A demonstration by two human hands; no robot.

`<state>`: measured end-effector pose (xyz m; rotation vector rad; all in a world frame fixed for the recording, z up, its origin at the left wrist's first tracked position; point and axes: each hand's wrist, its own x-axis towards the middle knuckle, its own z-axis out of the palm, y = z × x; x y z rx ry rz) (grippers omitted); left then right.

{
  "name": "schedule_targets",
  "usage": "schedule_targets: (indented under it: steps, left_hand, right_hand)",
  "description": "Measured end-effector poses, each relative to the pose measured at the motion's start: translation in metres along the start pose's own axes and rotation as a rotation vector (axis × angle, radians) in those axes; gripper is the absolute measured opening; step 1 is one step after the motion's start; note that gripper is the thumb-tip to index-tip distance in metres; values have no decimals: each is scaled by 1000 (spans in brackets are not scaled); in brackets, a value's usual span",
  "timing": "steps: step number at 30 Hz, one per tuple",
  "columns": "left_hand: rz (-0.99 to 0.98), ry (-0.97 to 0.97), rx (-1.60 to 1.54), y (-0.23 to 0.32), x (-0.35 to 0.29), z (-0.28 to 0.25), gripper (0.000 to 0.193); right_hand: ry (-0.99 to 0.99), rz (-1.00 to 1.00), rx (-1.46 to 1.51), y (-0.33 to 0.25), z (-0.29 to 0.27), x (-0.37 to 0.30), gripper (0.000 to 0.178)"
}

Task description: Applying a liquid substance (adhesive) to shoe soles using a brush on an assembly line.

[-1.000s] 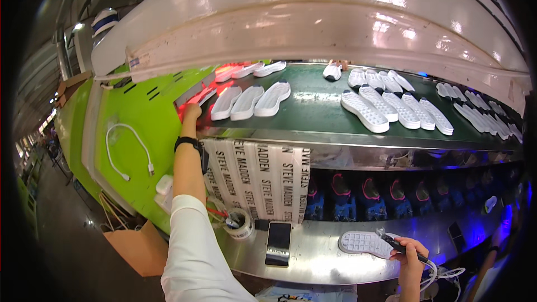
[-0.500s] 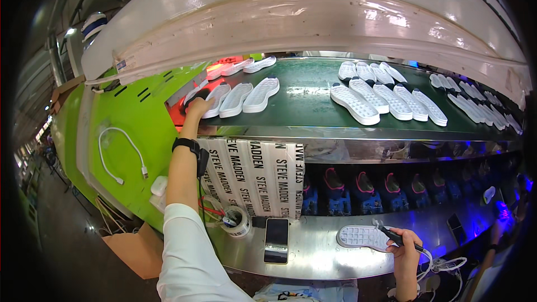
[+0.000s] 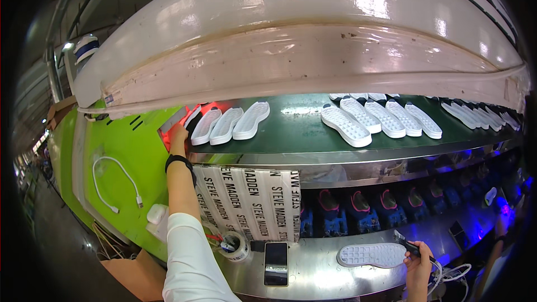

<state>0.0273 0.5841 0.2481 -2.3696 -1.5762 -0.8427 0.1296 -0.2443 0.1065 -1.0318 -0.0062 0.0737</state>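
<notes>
My left hand reaches to the red-lit opening at the left end of a green conveyor belt, beside a white shoe sole standing on edge. Its fingers are partly hidden in the glow, so a grip does not show. Three white soles lie just right of it on the belt. At the lower right, my right hand is closed round a black corded hand tool with a white cable. The tool's tip is by the right end of a white sole lying tread up on the metal shelf.
More soles ride further right on the belt, under a pale curved hood. A phone and a pot of pens stand on the shelf. Dark shoes line the lower level. A white cable lies on the green panel.
The view has tilted up. My left hand has moved left, away from the flat soles and toward the red-lit opening. My right hand has shifted slightly right with the tool, uncovering more of the sole.
</notes>
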Motion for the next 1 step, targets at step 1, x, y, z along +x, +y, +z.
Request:
schedule_targets:
  steps: [1]
  left_hand:
    - [-6,7,5,-7,6,-1,44]
  right_hand:
    - [-9,2,6,1,1,2,20]
